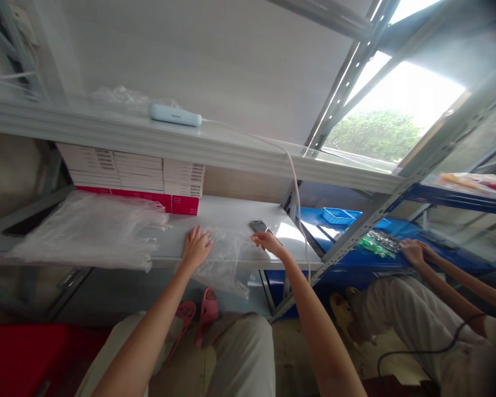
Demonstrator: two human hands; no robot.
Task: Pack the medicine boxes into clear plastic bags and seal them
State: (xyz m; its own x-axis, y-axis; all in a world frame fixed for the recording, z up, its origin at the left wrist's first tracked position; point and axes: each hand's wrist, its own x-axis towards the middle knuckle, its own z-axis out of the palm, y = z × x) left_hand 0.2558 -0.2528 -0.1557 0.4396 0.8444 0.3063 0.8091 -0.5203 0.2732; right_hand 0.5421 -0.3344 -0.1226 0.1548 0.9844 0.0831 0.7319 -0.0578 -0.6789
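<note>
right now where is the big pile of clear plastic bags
In the head view, the pile of clear plastic bags lies on the grey shelf, left of the left hand and in front of the stacked boxes.

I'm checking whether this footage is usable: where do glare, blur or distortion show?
Head view: the window is largely washed out to white; head view: bright glare lies on the shelf beside the right hand; head view: the lower-right corner is dark and soft; head view: the shelf upright slants steeply, perhaps wide-angle distortion.
</note>
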